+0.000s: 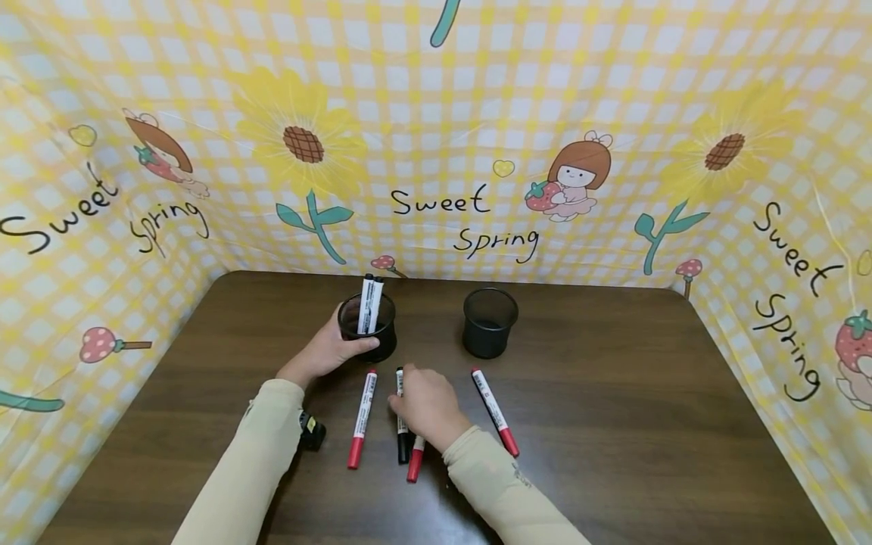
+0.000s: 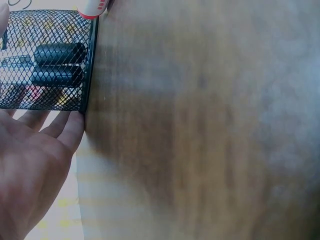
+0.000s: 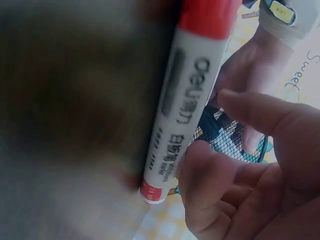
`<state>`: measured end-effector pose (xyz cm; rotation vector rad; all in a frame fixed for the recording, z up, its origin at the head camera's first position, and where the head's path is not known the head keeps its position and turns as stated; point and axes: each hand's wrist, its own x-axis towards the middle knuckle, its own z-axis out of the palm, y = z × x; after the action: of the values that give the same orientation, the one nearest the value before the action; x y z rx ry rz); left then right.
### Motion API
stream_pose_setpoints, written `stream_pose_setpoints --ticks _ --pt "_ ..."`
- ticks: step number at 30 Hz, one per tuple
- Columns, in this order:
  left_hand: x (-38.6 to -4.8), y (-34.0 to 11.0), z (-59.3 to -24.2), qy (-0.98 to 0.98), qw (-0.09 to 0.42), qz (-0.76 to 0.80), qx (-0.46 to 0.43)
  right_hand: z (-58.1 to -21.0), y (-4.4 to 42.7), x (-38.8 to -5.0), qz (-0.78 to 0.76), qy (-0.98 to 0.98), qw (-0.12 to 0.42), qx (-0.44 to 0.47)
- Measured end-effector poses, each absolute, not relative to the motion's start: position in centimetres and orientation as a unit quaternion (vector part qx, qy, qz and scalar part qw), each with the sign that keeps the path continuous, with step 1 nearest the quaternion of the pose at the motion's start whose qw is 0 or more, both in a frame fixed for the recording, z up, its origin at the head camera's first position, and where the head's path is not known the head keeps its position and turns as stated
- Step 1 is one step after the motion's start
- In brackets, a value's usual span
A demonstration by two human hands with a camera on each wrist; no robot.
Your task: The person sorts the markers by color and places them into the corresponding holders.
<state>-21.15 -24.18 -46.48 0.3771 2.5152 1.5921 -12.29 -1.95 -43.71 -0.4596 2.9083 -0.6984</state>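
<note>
My left hand (image 1: 330, 350) grips a black mesh pen cup (image 1: 384, 347) from its left side, thumb near the front rim. Two white-barrelled markers (image 1: 370, 303) stand in that cup; their black caps (image 2: 57, 75) show through the mesh in the left wrist view. Low over the table, my right hand (image 1: 429, 401) is at a black-capped marker (image 1: 403, 446), partly covering it. In the right wrist view its thumb and forefinger are apart, with no marker visible between them. A red-capped marker (image 3: 182, 105) lies under this hand, partly hidden in the head view.
A second black mesh cup (image 1: 489, 337) stands to the right. One red-capped marker (image 1: 362, 420) lies left of the right hand, another (image 1: 495, 412) to its right. Patterned yellow cloth (image 1: 436, 151) walls the back and sides of the brown table (image 1: 613, 409).
</note>
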Motion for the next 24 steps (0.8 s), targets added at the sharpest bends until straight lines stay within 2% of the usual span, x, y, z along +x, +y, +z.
stream_pose_setpoints --ticks 5,11,18,24 --pt "-21.2 -24.2 -46.5 0.836 0.07 0.53 0.126 -43.4 -1.8 -12.5 -0.209 0.962 0.057 -0.165" --pt "-21.1 -24.1 -46.1 0.833 0.068 0.534 0.129 -43.0 -2.6 -12.8 -0.225 0.956 0.098 -0.163" --pt "-19.7 -23.4 -43.6 0.831 0.076 0.533 0.137 -43.6 -3.1 -12.8 -0.284 0.941 0.116 -0.144" --pt "-20.6 -23.8 -45.4 0.835 0.069 0.53 0.129 -44.5 -3.4 -12.1 -0.33 0.927 0.112 -0.143"
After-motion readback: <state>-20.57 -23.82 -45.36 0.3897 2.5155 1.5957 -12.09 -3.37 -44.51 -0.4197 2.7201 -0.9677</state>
